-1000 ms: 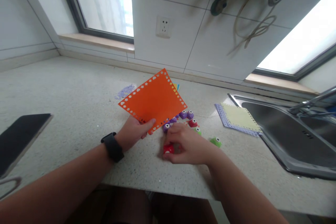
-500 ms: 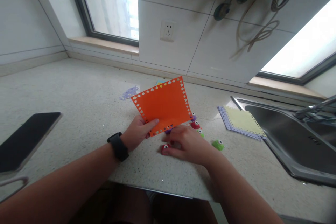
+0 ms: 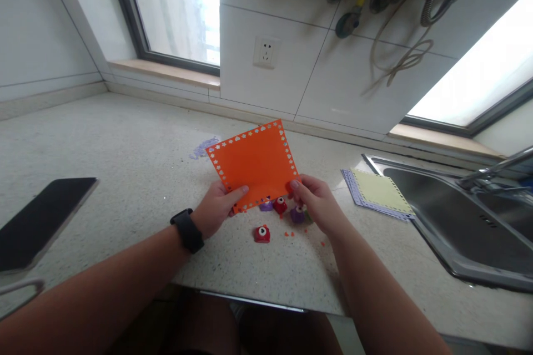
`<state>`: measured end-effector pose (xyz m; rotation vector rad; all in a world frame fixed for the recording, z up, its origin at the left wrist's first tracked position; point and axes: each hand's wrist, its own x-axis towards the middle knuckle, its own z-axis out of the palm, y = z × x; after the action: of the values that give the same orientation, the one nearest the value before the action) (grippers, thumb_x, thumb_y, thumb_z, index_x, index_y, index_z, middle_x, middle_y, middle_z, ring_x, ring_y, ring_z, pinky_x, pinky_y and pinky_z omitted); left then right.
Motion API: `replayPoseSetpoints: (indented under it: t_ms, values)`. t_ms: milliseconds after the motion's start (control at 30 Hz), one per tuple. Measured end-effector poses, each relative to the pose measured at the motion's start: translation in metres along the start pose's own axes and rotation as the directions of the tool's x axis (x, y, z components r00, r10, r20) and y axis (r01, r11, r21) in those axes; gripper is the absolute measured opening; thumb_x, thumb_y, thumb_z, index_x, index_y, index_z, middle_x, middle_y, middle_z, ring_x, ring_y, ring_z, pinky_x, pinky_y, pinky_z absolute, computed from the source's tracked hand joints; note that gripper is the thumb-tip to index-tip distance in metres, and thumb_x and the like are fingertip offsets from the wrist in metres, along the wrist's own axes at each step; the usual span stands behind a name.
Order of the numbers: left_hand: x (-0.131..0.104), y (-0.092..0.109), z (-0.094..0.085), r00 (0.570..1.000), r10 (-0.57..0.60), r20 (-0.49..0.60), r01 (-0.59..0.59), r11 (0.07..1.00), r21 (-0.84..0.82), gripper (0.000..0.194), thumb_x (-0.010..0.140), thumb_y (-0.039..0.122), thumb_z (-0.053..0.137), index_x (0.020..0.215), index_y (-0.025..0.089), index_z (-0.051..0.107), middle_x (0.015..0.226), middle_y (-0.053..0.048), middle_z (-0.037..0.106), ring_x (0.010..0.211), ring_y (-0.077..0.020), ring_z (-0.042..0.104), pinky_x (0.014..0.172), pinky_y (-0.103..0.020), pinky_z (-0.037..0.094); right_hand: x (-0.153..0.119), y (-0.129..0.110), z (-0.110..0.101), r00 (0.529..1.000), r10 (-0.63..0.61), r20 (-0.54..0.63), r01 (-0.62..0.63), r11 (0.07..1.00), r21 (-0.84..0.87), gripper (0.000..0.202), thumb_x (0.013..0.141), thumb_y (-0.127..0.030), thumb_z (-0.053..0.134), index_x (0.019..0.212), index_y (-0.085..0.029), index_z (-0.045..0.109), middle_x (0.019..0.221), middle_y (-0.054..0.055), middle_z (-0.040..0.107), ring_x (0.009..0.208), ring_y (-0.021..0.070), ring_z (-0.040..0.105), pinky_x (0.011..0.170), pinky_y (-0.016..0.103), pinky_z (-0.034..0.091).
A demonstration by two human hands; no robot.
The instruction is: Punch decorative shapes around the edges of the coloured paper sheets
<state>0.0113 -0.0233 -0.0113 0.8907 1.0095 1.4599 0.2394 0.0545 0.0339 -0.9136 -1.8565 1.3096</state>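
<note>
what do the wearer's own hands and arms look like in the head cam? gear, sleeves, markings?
Left hand: ungloved, with a wide black wristband, probably a watch; no markings readable on it. Right hand: ungloved, nothing on the wrist. No sleeves or cables show on either side as far as the frame reaches.

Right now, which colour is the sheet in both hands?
The sheet is orange; the head view shows it.

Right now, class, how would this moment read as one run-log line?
left hand: grips orange sheet; right hand: grips near its right corner; front red punch: on counter, untouched; yellow sheet: atop purple sheets
</note>
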Motion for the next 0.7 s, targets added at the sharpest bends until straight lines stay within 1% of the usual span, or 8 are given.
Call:
replayPoseSetpoints:
  t_ms: [67, 133, 233, 300, 400, 467, 600, 700]
  values:
    - [-0.001, 0.001, 0.001, 1.0, -0.004, 0.026, 0.004, 1.0, -0.023, 0.036, 0.079, 0.036, 0.08, 0.11, 0.019, 0.076, 0.089, -0.007, 0.079, 0.075, -0.0205, 0.072, 0.062, -0.029, 0.055, 0.001, 0.004, 0.001, 0.998, 0.034, -0.046, -0.031, 0.997, 0.071, 0.032, 0.089, -0.049, 0.067, 0.08, -0.019, 0.069, 0.065, -0.001, 0.06, 0.055, 0.0106, 0.046, 0.051, 0.025, 0.033]
    - [-0.002, 0.001, 0.001, 0.998, -0.016, 0.055, 0.017, 1.0, -0.01, 0.036, 0.08, 0.036, 0.079, 0.111, 0.019, 0.075, 0.09, -0.007, 0.078, 0.072, -0.0184, 0.071, 0.059, -0.026, 0.053, 0.002, 0.006, 0.003, 0.995, 0.053, -0.079, -0.043, 0.991, 0.128, 0.031, 0.087, -0.048, 0.071, 0.078, -0.018, 0.068, 0.061, -0.003, 0.057, 0.051, 0.0095, 0.043, 0.048, 0.025, 0.03]
    - [-0.003, 0.002, -0.003, 0.993, -0.045, 0.111, 0.037, 0.997, 0.067, 0.03, 0.082, 0.042, 0.076, 0.095, 0.014, 0.075, 0.067, -0.005, 0.072, 0.048, -0.0114, 0.059, 0.042, -0.02, 0.038, 0.003, 0.007, 0.007, 0.991, 0.058, -0.118, -0.035, 0.981, 0.189, 0.03, 0.085, -0.047, 0.072, 0.078, -0.018, 0.066, 0.058, -0.004, 0.054, 0.049, 0.0091, 0.041, 0.047, 0.024, 0.028]
    - [-0.004, 0.002, -0.005, 0.987, -0.049, 0.155, 0.034, 0.995, 0.097, 0.033, 0.083, 0.045, 0.073, 0.086, 0.012, 0.073, 0.06, -0.005, 0.069, 0.041, -0.0088, 0.05, 0.039, -0.02, 0.032, 0.002, 0.006, 0.009, 0.991, 0.059, -0.117, -0.034, 0.979, 0.2, 0.031, 0.085, -0.047, 0.072, 0.078, -0.018, 0.066, 0.057, -0.004, 0.053, 0.048, 0.0091, 0.04, 0.046, 0.024, 0.027]
    - [-0.004, 0.004, -0.005, 0.975, -0.047, 0.216, 0.019, 0.992, 0.127, 0.034, 0.085, 0.046, 0.07, 0.09, 0.012, 0.071, 0.065, -0.007, 0.07, 0.042, -0.0095, 0.049, 0.039, -0.021, 0.033, 0.002, 0.004, 0.012, 0.993, 0.04, -0.108, -0.024, 0.989, 0.147, 0.032, 0.084, -0.05, 0.07, 0.078, -0.019, 0.065, 0.058, -0.004, 0.054, 0.048, 0.0098, 0.041, 0.046, 0.024, 0.029]
    - [-0.004, 0.005, -0.004, 0.97, -0.058, 0.235, 0.021, 0.987, 0.157, 0.034, 0.086, 0.046, 0.069, 0.092, 0.013, 0.07, 0.065, -0.005, 0.069, 0.043, -0.0099, 0.049, 0.039, -0.022, 0.033, 0.002, 0.002, 0.012, 0.993, 0.008, -0.116, 0.002, 0.996, 0.086, 0.032, 0.084, -0.051, 0.068, 0.078, -0.02, 0.065, 0.06, -0.003, 0.056, 0.05, 0.011, 0.044, 0.047, 0.025, 0.034]
    - [-0.003, 0.004, -0.001, 0.974, -0.084, 0.212, 0.033, 0.971, 0.237, 0.031, 0.088, 0.043, 0.065, 0.09, 0.013, 0.071, 0.06, -0.002, 0.065, 0.042, -0.0093, 0.047, 0.04, -0.022, 0.034, 0.002, -0.001, 0.01, 0.989, -0.062, -0.133, 0.063, 0.998, -0.001, 0.028, 0.086, -0.047, 0.067, 0.081, -0.02, 0.067, 0.064, -0.001, 0.06, 0.057, 0.0129, 0.052, 0.055, 0.027, 0.042]
    - [0.0, 0.001, -0.002, 0.979, -0.077, 0.191, 0.02, 0.96, 0.28, 0.033, 0.091, 0.043, 0.061, 0.086, 0.013, 0.073, 0.06, -0.002, 0.064, 0.042, -0.009, 0.046, 0.04, -0.022, 0.034, 0.003, 0.0, 0.006, 0.98, -0.088, -0.181, 0.084, 0.996, -0.031, 0.026, 0.088, -0.045, 0.064, 0.084, -0.02, 0.068, 0.065, -0.001, 0.06, 0.058, 0.0131, 0.053, 0.055, 0.027, 0.043]
